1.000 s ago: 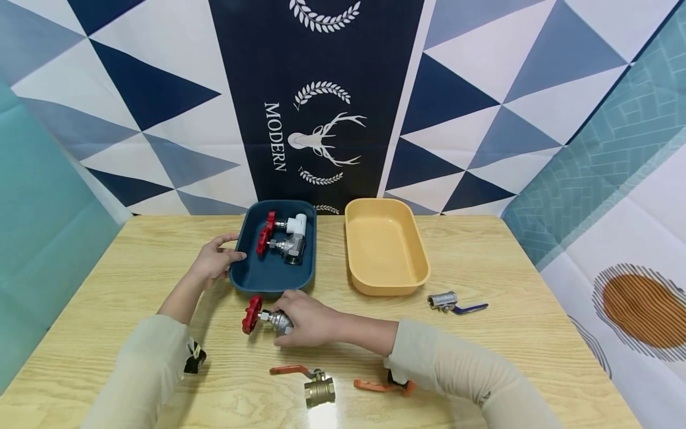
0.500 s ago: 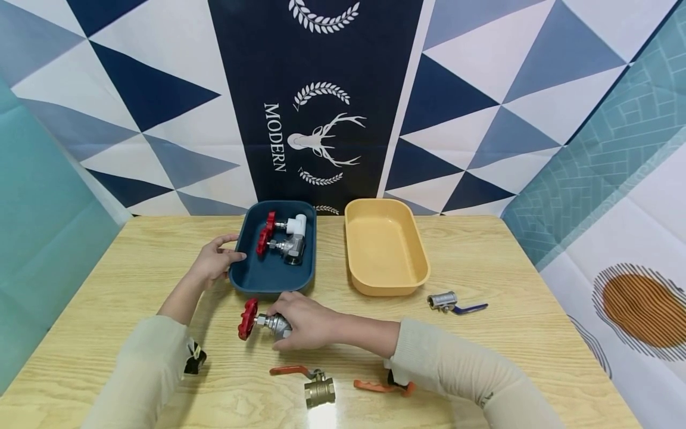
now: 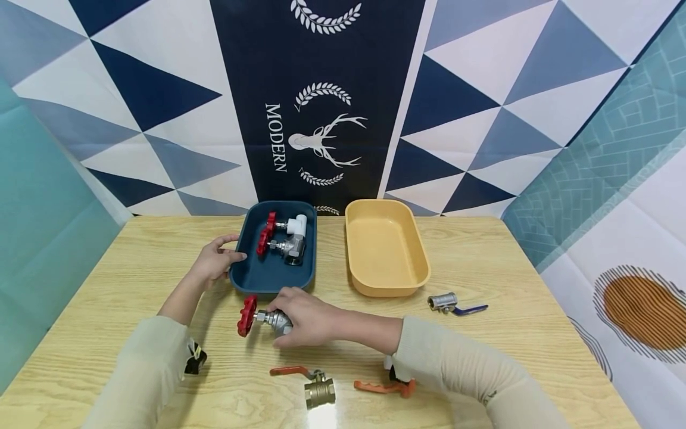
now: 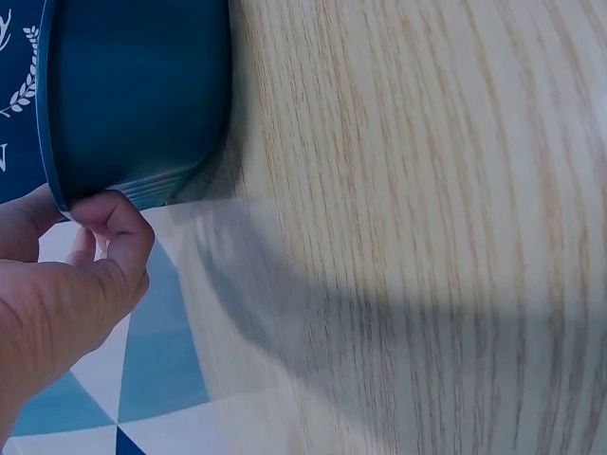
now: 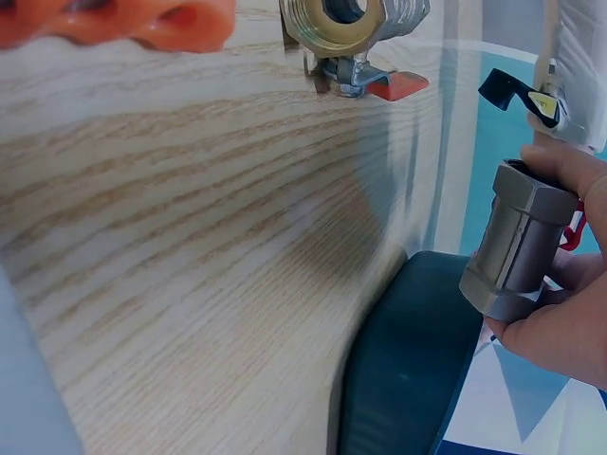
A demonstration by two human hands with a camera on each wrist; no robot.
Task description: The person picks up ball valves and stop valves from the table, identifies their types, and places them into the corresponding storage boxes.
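There was one table (image 3: 118,292), and I counted two tubs (image 3: 262,274) (image 3: 383,244), three valves with red wheels (image 3: 296,225) (image 3: 293,248) (image 3: 279,322) and two valves with levers (image 3: 320,392) (image 3: 443,301). Of orange handles (image 3: 377,388) I saw only one, and the hands (image 3: 214,261) (image 3: 309,319) were two.

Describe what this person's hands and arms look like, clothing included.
The left hand and right hand are bare, without gloves. Both arms wear long cream sleeves: the left sleeve and the right sleeve, which carries a small dark mark. A black fitting with a yellow label sits at the left cuff; another black piece shows under the right.
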